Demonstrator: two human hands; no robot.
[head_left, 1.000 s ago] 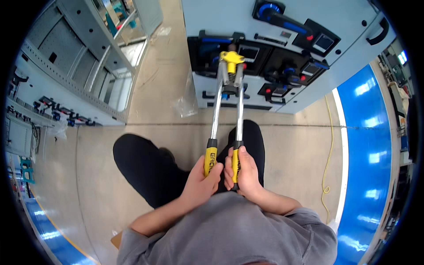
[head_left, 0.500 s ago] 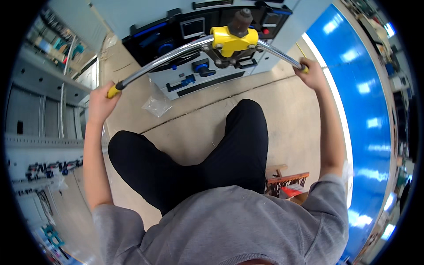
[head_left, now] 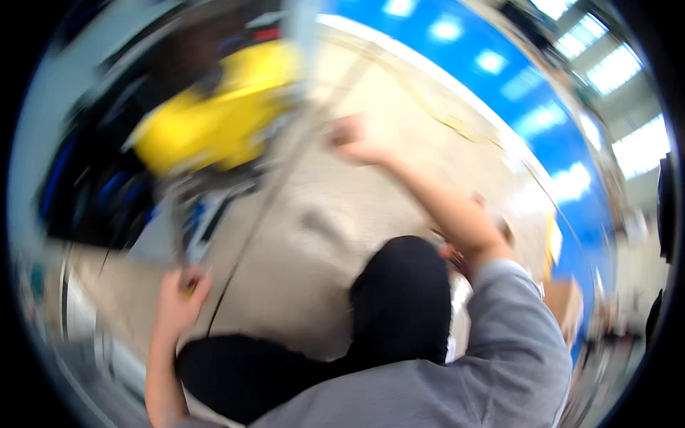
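Note:
What looks like a two-handled lever riveter [head_left: 221, 114], with a thick yellow head, fills the upper left, heavily blurred. One slim metal handle [head_left: 178, 221] runs from its head down to my left hand [head_left: 180, 299], whose fingers are closed round the grip. My right hand [head_left: 353, 141] is raised over the floor to the right of the yellow head. Its fingers are curled into a fist around something small and dark that blur keeps me from making out. Whether this joins the riveter's other handle cannot be seen.
Behind the riveter lies a black tool case or tray [head_left: 93, 178] with blue items, smeared by motion. A blue floor strip [head_left: 542, 118] with a white border curves along the right. A cardboard box [head_left: 564, 307] stands by my right elbow. My bent knees [head_left: 403, 299] are below.
The view has swung right, so the riveter appears further left and larger. My right hand, earlier on the right handle's yellow grip, is now closer to the head. My left hand keeps its hold.

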